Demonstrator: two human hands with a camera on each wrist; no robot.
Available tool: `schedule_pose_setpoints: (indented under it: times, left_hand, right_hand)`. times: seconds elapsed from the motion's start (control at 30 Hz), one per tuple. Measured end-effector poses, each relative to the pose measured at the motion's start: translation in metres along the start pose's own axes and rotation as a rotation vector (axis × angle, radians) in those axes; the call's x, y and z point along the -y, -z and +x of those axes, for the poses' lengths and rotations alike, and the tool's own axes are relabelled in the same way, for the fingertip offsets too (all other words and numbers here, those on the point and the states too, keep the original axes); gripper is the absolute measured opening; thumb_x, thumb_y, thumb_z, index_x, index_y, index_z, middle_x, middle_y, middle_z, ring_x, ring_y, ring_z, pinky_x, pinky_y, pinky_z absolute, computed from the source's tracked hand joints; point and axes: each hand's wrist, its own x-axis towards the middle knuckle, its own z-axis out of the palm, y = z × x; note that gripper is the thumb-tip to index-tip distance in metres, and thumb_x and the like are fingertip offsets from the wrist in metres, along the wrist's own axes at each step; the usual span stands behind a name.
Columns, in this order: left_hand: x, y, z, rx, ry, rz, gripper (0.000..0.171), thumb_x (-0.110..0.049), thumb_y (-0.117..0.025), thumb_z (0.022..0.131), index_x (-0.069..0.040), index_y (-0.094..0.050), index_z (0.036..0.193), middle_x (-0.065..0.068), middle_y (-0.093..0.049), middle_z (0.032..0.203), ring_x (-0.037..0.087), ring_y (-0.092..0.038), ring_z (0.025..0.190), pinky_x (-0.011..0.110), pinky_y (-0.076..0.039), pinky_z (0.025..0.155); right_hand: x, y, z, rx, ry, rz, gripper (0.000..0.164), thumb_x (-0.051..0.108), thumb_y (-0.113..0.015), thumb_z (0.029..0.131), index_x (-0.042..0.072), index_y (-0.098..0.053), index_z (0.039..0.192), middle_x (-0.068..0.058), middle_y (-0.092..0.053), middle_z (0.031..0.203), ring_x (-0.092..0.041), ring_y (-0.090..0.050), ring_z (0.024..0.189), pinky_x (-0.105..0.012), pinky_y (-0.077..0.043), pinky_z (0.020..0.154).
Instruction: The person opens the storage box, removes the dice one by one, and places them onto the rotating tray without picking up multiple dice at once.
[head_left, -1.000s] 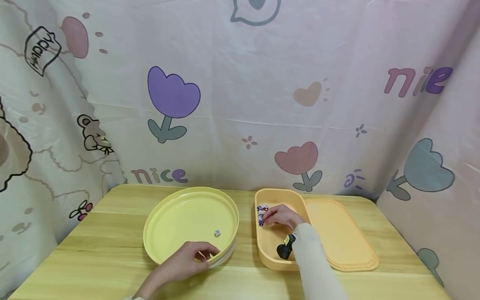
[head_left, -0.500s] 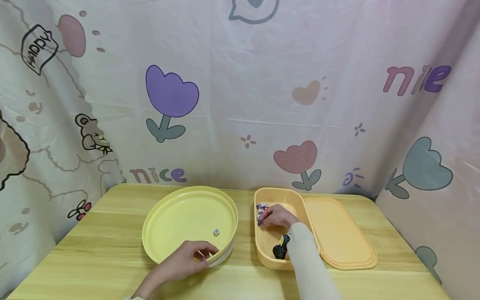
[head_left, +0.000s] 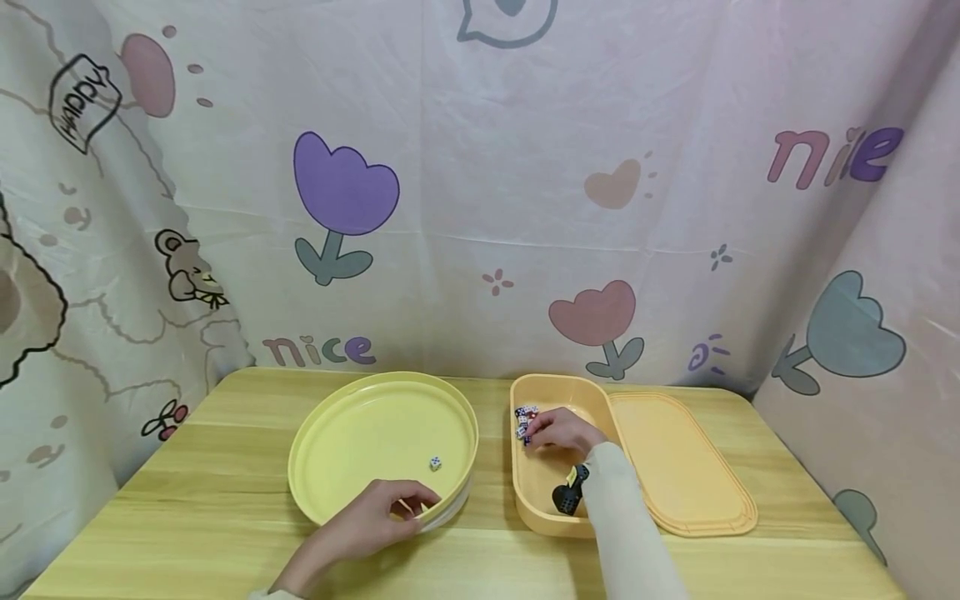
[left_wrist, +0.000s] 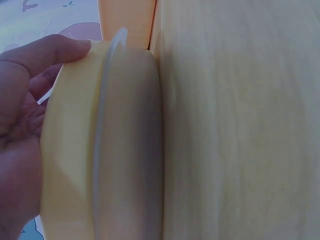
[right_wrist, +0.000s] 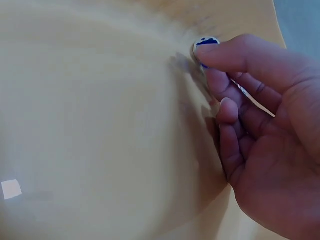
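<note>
Two hands at work: left hand (head_left: 375, 521) grips the near rim of the round yellow tray (head_left: 360, 442), thumb outside, fingers inside; one blue-spotted white die (head_left: 436, 462) lies in it. Right hand (head_left: 564, 431), inside the orange box (head_left: 546, 523), pinches a blue-and-white die (right_wrist: 206, 44) beside clustered dice (head_left: 527, 412) along the left wall.

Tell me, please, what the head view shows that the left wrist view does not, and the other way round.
Only the head view: the right hand, the dice along the left wall of the orange box, the lone die in the yellow tray, and the orange lid.
Only the left wrist view: the palm of the left hand.
Both: that hand gripping the tray, part of the box, the table and the curtain.
</note>
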Motion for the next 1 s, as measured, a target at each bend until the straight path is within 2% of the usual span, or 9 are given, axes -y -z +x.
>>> schedule_pose_setpoints:
  times: [0.27, 0.5, 0.63, 0.73, 0.83, 1.0]
  left_hand:
    - [0.003, -0.001, 0.001, 0.006, -0.001, 0.0, 0.022, -0.001, -0.064, 0.086, -0.006, -0.069, 0.107, -0.007, -0.063, 0.093, 0.005, -0.055, 0.084, 0.027, -0.052, 0.075]
    - [0.005, -0.006, 0.001, 0.02, -0.006, -0.013, 0.023, -0.001, -0.064, 0.086, -0.005, -0.069, 0.108, -0.007, -0.064, 0.095, 0.004, -0.056, 0.084, 0.027, -0.053, 0.076]
    - [0.005, -0.006, 0.001, 0.019, -0.007, -0.013, 0.023, 0.0, -0.064, 0.086, -0.005, -0.068, 0.108, -0.007, -0.064, 0.096, 0.005, -0.056, 0.084, 0.027, -0.053, 0.076]
    - [0.005, -0.005, 0.001, 0.014, -0.01, -0.006, 0.024, 0.0, -0.064, 0.086, -0.005, -0.068, 0.109, -0.006, -0.064, 0.096, 0.005, -0.056, 0.084, 0.027, -0.053, 0.076]
    - [0.004, -0.004, 0.001, 0.011, -0.005, -0.003, 0.023, 0.0, -0.064, 0.086, -0.005, -0.068, 0.109, -0.006, -0.064, 0.096, 0.005, -0.056, 0.085, 0.027, -0.053, 0.076]
    - [0.004, -0.002, 0.0, 0.002, -0.003, 0.0, 0.023, 0.0, -0.064, 0.086, -0.006, -0.069, 0.108, -0.007, -0.064, 0.095, 0.005, -0.056, 0.084, 0.027, -0.053, 0.076]
  right_hand:
    - [-0.004, 0.008, 0.001, 0.022, -0.005, 0.061, 0.013, -0.001, -0.071, 0.078, -0.006, -0.067, 0.089, 0.001, -0.062, 0.078, -0.012, -0.054, 0.073, -0.025, -0.046, 0.068]
    - [-0.007, 0.018, -0.008, 0.048, 0.06, 0.06, 0.016, 0.0, -0.069, 0.08, -0.008, -0.066, 0.093, -0.001, -0.063, 0.082, -0.013, -0.054, 0.073, -0.025, -0.047, 0.068]
    - [0.001, 0.023, -0.01, 0.005, 0.136, 0.076, 0.017, -0.002, -0.065, 0.082, -0.01, -0.065, 0.097, -0.006, -0.066, 0.089, -0.015, -0.059, 0.079, -0.032, -0.051, 0.078]
    - [0.013, 0.027, -0.011, -0.061, 0.194, 0.086, 0.016, -0.002, -0.066, 0.083, -0.011, -0.065, 0.096, -0.007, -0.066, 0.089, -0.016, -0.059, 0.084, -0.037, -0.05, 0.085]
    - [0.028, 0.03, -0.015, -0.132, 0.202, 0.092, 0.015, 0.0, -0.068, 0.083, -0.008, -0.065, 0.096, -0.005, -0.066, 0.088, -0.017, -0.059, 0.086, -0.039, -0.046, 0.089]
    - [0.05, 0.029, -0.027, -0.195, 0.183, 0.071, 0.016, 0.005, -0.07, 0.083, -0.003, -0.066, 0.096, -0.004, -0.067, 0.089, -0.018, -0.059, 0.088, -0.044, -0.043, 0.092]
